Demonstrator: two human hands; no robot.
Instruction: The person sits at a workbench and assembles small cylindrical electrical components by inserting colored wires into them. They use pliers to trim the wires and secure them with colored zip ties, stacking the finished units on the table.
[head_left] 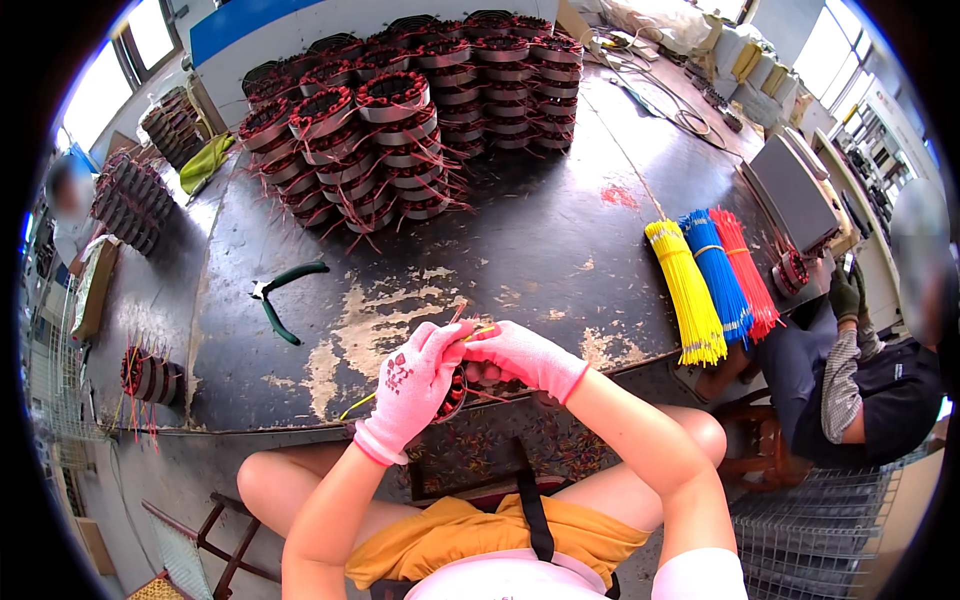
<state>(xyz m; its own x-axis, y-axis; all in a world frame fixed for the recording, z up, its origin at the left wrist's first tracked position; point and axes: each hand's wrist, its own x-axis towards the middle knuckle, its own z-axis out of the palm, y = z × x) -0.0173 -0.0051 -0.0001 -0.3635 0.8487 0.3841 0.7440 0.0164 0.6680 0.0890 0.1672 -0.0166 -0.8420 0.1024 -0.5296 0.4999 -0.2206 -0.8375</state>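
Observation:
In pink work gloves, my left hand (410,385) and my right hand (528,360) meet over the table's front edge, their fingertips pinched together. A thin yellow wire (482,331) shows between the fingertips, and a reddish wire end sticks up beside it. Beneath the hands is a wound stator ring (453,395), largely hidden by the gloves, with reddish leads poking out to the right. Another yellow wire (357,406) trails out left of my left hand. Cutting pliers (285,298) with dark green handles lie spread on the table, further left.
Stacked stators (390,150) cover the back of the worn black table (480,260). Bundles of yellow (688,290), blue (716,275) and red wires (748,272) lie at right. A small stator stack (150,376) stands at the left front. A co-worker (850,370) sits at right.

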